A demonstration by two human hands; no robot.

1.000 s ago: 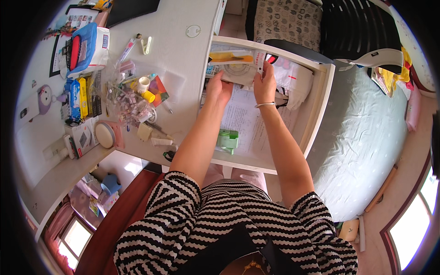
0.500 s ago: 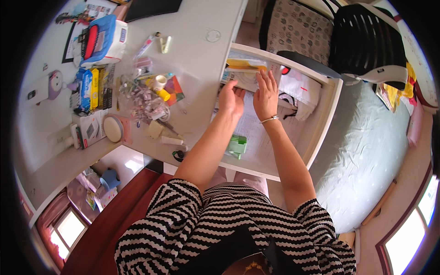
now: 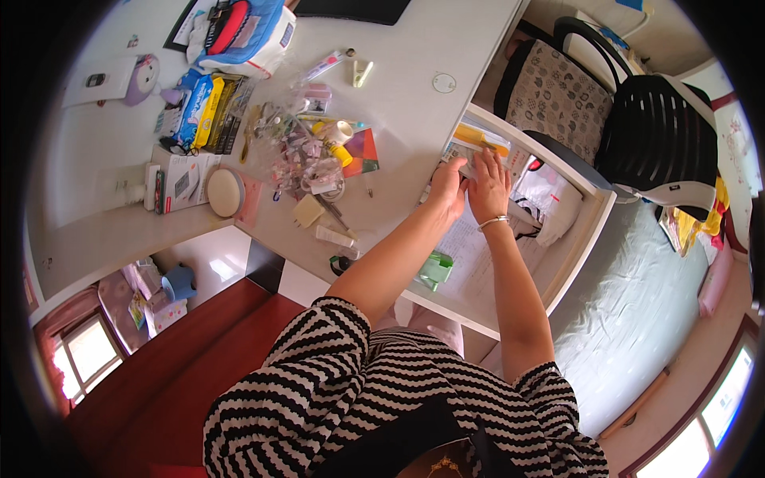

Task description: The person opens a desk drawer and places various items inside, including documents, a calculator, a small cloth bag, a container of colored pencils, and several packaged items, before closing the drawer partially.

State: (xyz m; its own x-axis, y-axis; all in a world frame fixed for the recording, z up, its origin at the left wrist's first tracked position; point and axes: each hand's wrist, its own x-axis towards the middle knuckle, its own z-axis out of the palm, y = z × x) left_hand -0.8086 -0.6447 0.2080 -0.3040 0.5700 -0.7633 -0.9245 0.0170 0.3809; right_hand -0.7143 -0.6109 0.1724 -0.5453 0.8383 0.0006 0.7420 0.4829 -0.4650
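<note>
Both of my hands reach into the pulled-out white drawer [image 3: 580, 263], at its far end. My right hand [image 3: 488, 183] has its fingers stretched out over a stack of flat items. A yellow long item [image 3: 480, 138] lies just beyond those fingertips. Close beside it my left hand [image 3: 446, 190] is turned edge-on with the thumb out; its other fingers are mostly hidden, and no held object shows. Handwritten paper [image 3: 460, 236] covers part of the drawer floor. Near the drawer's front sits a green plastic box [image 3: 434, 271]. White plastic bags [image 3: 550, 209] lie right of my hands.
On the white desk [image 3: 414, 103] to the left lies a clutter of small things in clear plastic [image 3: 299, 159], with a tape roll [image 3: 340, 130]. A blue-and-white box [image 3: 259, 40] stands farther back. A chair [image 3: 657, 143] is beyond the drawer, and a bed [image 3: 637, 303] lies right.
My hands have come closer together and lower over the flat items at the drawer's far end. The whole view has shifted, so desk and drawer appear farther right.
</note>
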